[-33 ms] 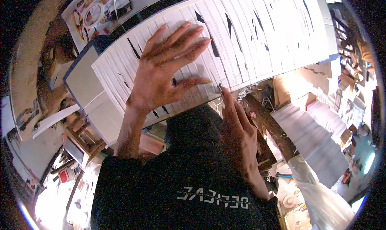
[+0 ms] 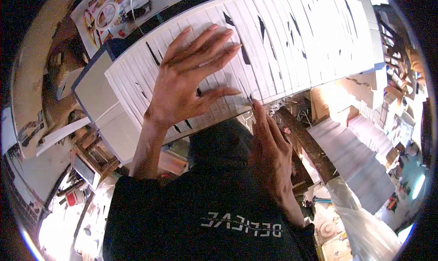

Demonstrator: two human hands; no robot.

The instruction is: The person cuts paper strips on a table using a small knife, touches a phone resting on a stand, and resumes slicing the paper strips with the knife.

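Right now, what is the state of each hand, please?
Left hand: open, spread over the white strips.
Right hand: closed, seemingly on a thin tool; its kind unclear.

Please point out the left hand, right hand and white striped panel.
Left hand (image 2: 177, 91), head view: back.
Right hand (image 2: 273, 152), head view: back.
White striped panel (image 2: 325, 38), head view: bare right portion.

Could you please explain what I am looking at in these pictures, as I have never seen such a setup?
There is no machine: these are a person's bare hands, seen from a head-worn fisheye camera looking down, so straight edges bend. A broad white panel with narrow bands and dark patches lies over a cream board. The left hand is spread on the panel, holding nothing visible. The right hand is at its near edge, with something thin and dark at the fingertips, too small to identify.
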